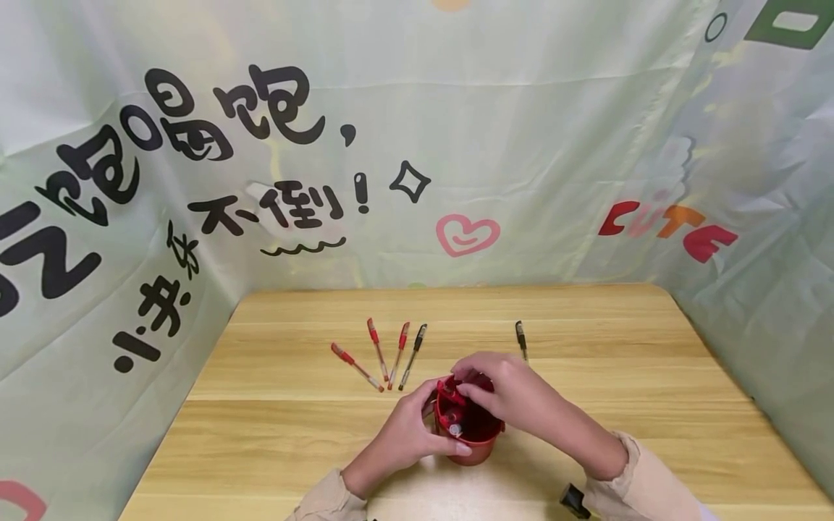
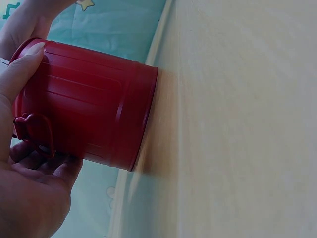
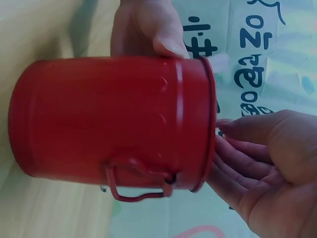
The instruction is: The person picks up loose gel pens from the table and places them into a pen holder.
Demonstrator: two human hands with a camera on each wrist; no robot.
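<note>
A small red metal bucket with side handles stands upright on the table. My left hand grips it from the left, thumb on the near wall and fingers around the far side; the left wrist view shows this thumb and the fingers on the bucket. Over the bucket's mouth, my right hand pinches a red pen by its capped end, partly hidden by the fingers. Inside, another pen end shows near the rim. From the right wrist, that hand appears at the bucket's rim.
Red pens and a black pen lie fanned out beyond the left hand. Another black pen lies behind the right hand. A black object sits by the right sleeve. Printed cloth walls surround the wooden table.
</note>
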